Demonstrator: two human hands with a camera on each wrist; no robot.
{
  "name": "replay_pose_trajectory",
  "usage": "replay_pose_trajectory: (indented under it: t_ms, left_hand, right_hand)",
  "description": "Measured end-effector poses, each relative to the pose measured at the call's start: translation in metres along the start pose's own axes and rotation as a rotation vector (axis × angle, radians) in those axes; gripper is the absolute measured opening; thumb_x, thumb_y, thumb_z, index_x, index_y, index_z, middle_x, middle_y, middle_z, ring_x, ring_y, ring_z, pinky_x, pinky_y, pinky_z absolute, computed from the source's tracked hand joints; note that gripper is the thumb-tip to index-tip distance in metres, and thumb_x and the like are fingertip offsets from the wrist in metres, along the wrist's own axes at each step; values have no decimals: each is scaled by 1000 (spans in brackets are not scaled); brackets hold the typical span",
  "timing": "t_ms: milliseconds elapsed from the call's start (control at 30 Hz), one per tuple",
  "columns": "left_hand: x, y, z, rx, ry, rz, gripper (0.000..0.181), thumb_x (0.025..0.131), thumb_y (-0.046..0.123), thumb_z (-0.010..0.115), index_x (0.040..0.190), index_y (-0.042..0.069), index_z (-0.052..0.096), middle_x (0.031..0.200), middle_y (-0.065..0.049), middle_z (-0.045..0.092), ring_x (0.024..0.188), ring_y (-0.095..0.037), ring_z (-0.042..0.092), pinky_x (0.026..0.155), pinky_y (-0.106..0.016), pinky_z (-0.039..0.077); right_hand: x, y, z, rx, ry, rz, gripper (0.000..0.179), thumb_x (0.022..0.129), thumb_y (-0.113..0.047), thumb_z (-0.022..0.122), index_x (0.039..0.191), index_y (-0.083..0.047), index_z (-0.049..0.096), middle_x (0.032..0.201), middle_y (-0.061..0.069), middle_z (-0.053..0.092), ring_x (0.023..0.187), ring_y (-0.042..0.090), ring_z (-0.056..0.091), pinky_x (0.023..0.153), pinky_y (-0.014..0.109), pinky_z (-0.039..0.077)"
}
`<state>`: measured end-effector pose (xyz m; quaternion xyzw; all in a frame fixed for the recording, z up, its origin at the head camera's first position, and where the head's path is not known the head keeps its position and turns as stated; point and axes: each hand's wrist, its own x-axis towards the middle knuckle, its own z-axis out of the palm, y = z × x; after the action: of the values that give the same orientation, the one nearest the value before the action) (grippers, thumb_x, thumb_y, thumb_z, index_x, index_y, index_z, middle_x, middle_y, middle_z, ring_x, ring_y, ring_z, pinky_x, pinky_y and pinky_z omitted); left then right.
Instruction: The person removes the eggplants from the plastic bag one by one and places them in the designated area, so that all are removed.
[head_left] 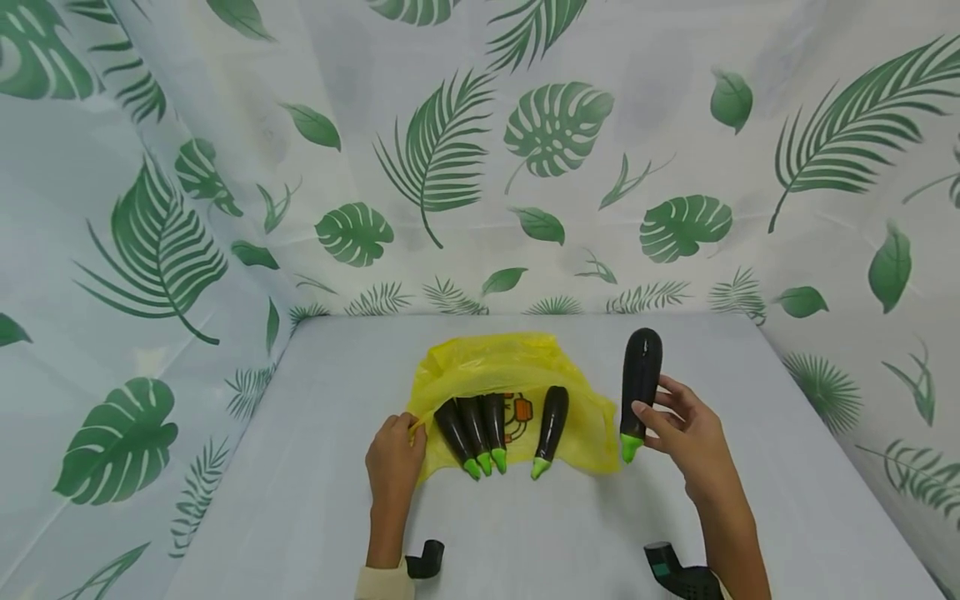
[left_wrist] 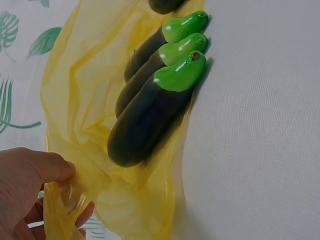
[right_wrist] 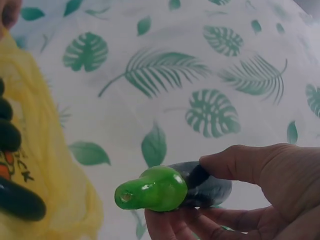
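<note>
My right hand [head_left: 693, 437] holds an eggplant [head_left: 642, 375] upright, green stem end down, to the right of a yellow plastic bag [head_left: 487, 362]. In the right wrist view the thumb and fingers pinch this eggplant [right_wrist: 205, 190] from both sides. My left hand [head_left: 395, 458] pinches the left edge of the bag's mouth; the left wrist view shows the thin film [left_wrist: 65, 200] between thumb and fingers. Inside the open mouth, three eggplants [left_wrist: 150, 120] lie side by side at the left. Another eggplant [head_left: 552, 425] lies apart at the right, its green end toward me.
A white table [head_left: 300, 517] lies under the bag. Leaf-printed white sheets [head_left: 450, 275] stand behind it and at both sides. Black wrist devices [head_left: 427, 560] show near both wrists.
</note>
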<state>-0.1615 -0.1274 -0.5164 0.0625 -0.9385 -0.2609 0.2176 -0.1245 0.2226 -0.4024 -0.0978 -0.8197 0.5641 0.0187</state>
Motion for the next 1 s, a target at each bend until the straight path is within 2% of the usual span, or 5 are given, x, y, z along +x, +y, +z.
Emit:
replay_pose_trajectory:
  t_ms: [233,367,600,800,1000]
  left_hand:
    - [-2,-1,1,2,1,3,8,84,13,73,86,6,70,78,-5,64,65,-19,60,60,-36,51]
    - [-2,0,1,-2,3,6,8,84,13,73,86,7,70,79,-5,64,66,-19,61,60,-37,51]
    - [0,1,1,-6,10,0,8,84,13,73,87,6,70,79,-5,65,67,-20,61,61,-37,51]
    - [-1,0,4,-9,22,-1,7,84,13,73,85,7,70,77,-5,63,66,-20,60,60,-37,50]
    - [-3,0,5,-10,29,8,6,84,13,72,86,7,70,77,-5,64,68,-21,62,61,-38,51]
  right_hand:
    - [22,18,-14,-19,-1,39,73,97,-34,59,155,-7,23,144,25,42,85,-18,50,80,27,57]
    - [32,30,-17,-47,-13,77,72,97,-35,58,154,-6,25,143,27,43,85,-13,52,78,26,57]
    - [54,55,-15,-97,-27,152,73,96,-35,58,154,-5,25,140,31,42,95,11,63,85,37,56]
    - [72,77,-5,-141,-22,197,72,95,-30,60,152,-2,26,137,32,44,108,37,61,86,43,56]
    - [84,93,2,-229,10,188,69,93,-25,63,148,1,33,131,34,49,111,43,59,76,38,58]
